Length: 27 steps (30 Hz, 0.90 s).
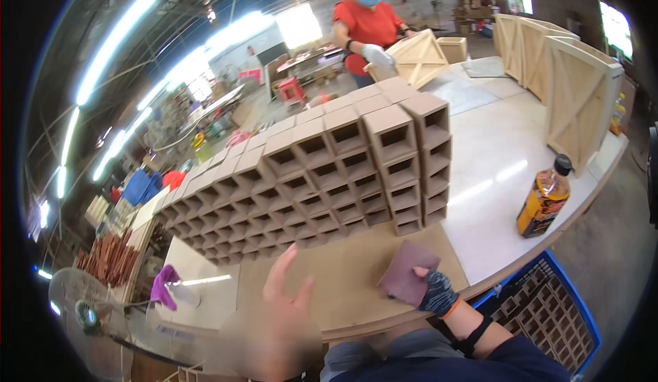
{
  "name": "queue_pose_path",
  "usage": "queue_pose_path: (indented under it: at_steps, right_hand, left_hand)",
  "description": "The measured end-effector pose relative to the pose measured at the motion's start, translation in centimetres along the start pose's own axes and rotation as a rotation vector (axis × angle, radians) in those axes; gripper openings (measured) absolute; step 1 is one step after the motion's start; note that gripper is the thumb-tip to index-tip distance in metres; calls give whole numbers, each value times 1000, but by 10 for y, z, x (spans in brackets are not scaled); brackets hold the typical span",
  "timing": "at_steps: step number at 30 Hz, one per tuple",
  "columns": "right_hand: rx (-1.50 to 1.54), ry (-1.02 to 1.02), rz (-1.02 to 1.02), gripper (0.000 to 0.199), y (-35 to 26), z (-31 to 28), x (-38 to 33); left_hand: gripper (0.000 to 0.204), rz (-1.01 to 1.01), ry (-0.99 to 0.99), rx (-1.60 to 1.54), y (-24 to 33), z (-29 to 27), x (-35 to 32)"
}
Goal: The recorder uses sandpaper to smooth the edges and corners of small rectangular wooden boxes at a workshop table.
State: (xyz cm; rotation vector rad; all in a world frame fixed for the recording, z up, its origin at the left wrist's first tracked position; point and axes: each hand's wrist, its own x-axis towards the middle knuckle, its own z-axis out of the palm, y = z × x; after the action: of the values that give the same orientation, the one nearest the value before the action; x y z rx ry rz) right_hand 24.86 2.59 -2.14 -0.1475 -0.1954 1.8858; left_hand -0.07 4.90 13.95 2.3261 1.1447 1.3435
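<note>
My right hand [439,293], in a dark knit glove with the fingertips bare, grips a brownish-purple sheet that looks like sandpaper [406,269], the thumb on top of it. The sheet is just above or on the brown board [343,293] at the table's front; I cannot tell which. My left hand [290,298] is raised at the front with thumb and index finger apart and nothing in them; its lower part is blurred. Beyond both hands stands a wall of stacked, square, open-ended brown boxes [329,176].
On the right, a bottle [543,197] of amber liquid stands on the white tabletop [480,176], with wooden crates [582,94] behind. Below the edge sits a blue basket [548,313] of boxes. Across the table, a person [370,25] handles a crate [415,60]. A fan [86,317] is at left.
</note>
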Motion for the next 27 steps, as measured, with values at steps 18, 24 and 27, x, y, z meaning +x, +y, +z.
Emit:
queue_pose_path:
  at_steps: [18, 24, 27]
  right_hand:
    - [49, 66, 36, 49, 0, -6, 6]
    - [37, 24, 54, 43, 11, -37, 23]
    - [78, -67, 72, 45, 4, -32, 15]
  left_hand:
    - [42, -753, -88, -1401, 88, 151, 174]
    - [15, -890, 523, -1277, 86, 180, 203]
    - [12, -697, 562, -1498, 81, 164, 185]
